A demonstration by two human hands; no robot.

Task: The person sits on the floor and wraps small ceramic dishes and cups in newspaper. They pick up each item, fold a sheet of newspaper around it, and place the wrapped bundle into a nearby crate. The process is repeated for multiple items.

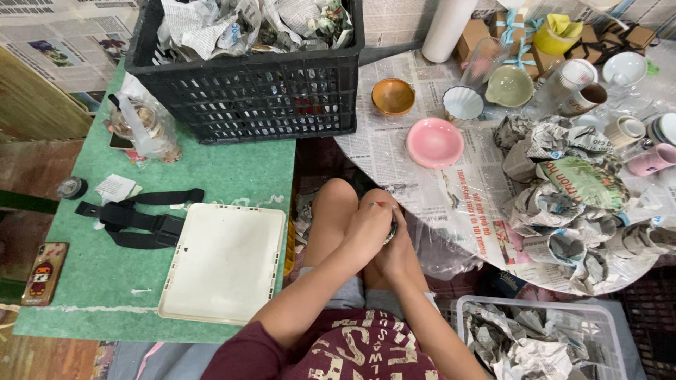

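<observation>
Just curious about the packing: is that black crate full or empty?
Full. The black crate is heaped above its rim with crumpled newspaper; what the paper wraps cannot be told.

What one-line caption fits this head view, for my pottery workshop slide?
Both hands, left hand and right hand, clasp a small dark object over bare knees, near a pink bowl.

Both arms reach forward and down, bent a little at the elbows. The left hand (366,229) and the right hand (398,250) are pressed close together over the knees, fingers curled in tight.
</observation>
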